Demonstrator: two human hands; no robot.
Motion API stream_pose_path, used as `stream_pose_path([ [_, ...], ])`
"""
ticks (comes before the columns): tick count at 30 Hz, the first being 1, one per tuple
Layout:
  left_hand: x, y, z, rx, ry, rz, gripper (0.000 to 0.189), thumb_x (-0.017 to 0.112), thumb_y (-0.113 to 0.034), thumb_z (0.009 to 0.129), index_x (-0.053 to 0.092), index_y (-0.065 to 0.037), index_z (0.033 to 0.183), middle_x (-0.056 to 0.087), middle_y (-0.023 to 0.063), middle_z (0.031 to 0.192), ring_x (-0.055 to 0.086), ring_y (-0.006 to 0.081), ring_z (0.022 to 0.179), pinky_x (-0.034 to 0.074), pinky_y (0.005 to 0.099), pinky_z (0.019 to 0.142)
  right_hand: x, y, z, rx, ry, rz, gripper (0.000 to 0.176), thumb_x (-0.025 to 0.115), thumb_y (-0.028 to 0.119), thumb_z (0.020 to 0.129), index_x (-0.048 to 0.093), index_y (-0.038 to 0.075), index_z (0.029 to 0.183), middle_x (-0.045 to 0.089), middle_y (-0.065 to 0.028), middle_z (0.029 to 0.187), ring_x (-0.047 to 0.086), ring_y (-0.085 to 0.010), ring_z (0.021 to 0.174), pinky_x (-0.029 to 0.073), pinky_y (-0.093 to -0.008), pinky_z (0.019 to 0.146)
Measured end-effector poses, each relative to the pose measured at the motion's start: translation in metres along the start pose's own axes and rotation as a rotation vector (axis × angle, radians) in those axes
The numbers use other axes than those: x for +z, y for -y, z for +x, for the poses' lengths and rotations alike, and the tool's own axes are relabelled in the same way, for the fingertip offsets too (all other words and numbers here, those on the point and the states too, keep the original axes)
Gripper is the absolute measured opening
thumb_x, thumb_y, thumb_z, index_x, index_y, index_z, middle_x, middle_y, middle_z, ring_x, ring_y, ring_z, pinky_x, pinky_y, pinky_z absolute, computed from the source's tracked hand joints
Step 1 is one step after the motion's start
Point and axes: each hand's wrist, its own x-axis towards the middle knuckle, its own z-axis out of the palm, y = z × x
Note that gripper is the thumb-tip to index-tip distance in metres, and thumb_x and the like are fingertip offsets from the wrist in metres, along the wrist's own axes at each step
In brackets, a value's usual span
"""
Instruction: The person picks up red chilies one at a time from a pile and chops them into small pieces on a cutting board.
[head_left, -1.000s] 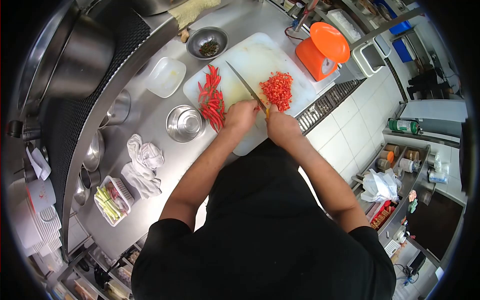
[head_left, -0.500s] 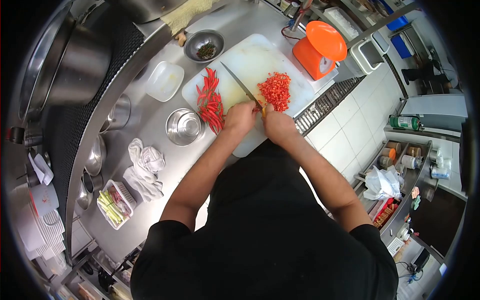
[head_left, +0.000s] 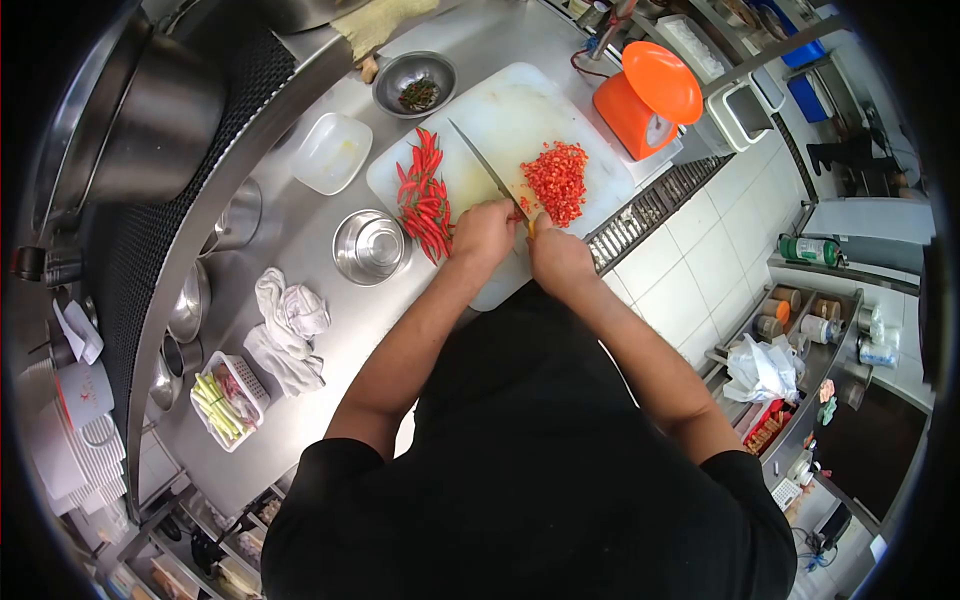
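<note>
While in the closed grip of the right hand (head_left: 560, 255), knife (head_left: 487, 165) diagonal, tip far-left.

Steel bench (head_left: 300, 250) under even, bright light. White tiled floor (head_left: 690, 260) at right, with 1 metal drain grate (head_left: 650, 205) just beside the bench edge. Low shelf (head_left: 835, 345) carrying jars further right.

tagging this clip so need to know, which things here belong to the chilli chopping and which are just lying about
In use: knife, in the right hand; left hand beside the blade; whole red chillies; chopped chilli pile; cutting board.
Lying about: orange scale; steel bowl; white cloth; plastic tub; basket of cut vegetables.
</note>
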Motion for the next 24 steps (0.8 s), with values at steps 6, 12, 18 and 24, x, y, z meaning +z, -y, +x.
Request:
stream_pose_path([
  [6,-0.003,0.000,-0.002,-0.044,0.021,0.039,0.012,0.068,-0.019,0.094,0.076,-0.012,0.101,0.076,0.0175,0.096,0.073,0.0403,0.090,0.058,0.0528,0.082,-0.037,0.013,-0.013,-0.011,0.061,-0.046,0.028,0.057,0.018,0.102,0.050,-0.005,0.117,0.076,-0.0246,0.093,0.077,-0.0404,0.090,0.061,-0.0488,0.080],
  [12,0.000,0.003,-0.002,-0.011,0.008,0.057,0.014,0.069,-0.022,0.095,0.074,-0.012,0.103,0.076,0.0166,0.096,0.073,0.0400,0.091,0.058,0.0530,0.081,-0.023,0.015,-0.018,0.042,0.070,-0.019,0.027,0.057,0.016,0.101,0.050,-0.005,0.117,0.076,-0.0251,0.096,0.077,-0.0404,0.091,0.061,-0.0489,0.081],
  [18,-0.003,0.002,-0.001,-0.029,0.051,0.031,0.012,0.068,-0.020,0.095,0.073,-0.010,0.101,0.076,0.0176,0.095,0.073,0.0407,0.090,0.058,0.0531,0.081,-0.024,0.012,-0.003,0.011,0.040,-0.004,0.027,0.056,0.013,0.099,0.050,-0.005,0.119,0.075,-0.0257,0.095,0.077,-0.0402,0.093,0.061,-0.0484,0.081],
  [24,-0.003,-0.001,-0.002,-0.026,0.036,0.081,0.014,0.069,-0.019,0.095,0.072,-0.006,0.098,0.075,0.0193,0.095,0.072,0.0417,0.090,0.057,0.0539,0.081,-0.041,0.018,-0.016,0.006,0.079,-0.060,0.027,0.056,0.011,0.098,0.050,-0.007,0.118,0.075,-0.0272,0.096,0.077,-0.0396,0.092,0.062,-0.0472,0.080],
])
